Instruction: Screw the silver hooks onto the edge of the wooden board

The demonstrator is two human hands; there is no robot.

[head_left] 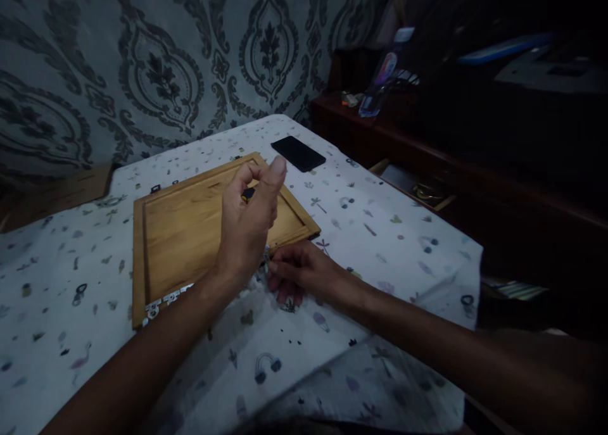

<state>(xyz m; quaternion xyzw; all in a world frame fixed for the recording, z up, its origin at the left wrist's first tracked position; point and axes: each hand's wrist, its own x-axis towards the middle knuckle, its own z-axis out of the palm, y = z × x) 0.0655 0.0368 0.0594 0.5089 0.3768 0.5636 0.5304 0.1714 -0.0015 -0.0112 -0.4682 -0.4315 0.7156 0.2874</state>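
Note:
My left hand is closed above the near edge of a wooden panel with a raised frame, like a cabinet door. Between its fingers shows a bit of a black-and-yellow tool handle; the rest is hidden. My right hand is closed at the panel's near right edge, its thumb and fingertips pinching a small metal hinge. Along the same edge, partly behind my left forearm, lie more small metal fittings. The panel rests flat on the table.
A dark phone lies behind the panel on the patterned white tablecloth. To the right, a plastic bottle stands on dark wooden furniture with an open drawer. Cardboard is at the left. A patterned wall closes off the back.

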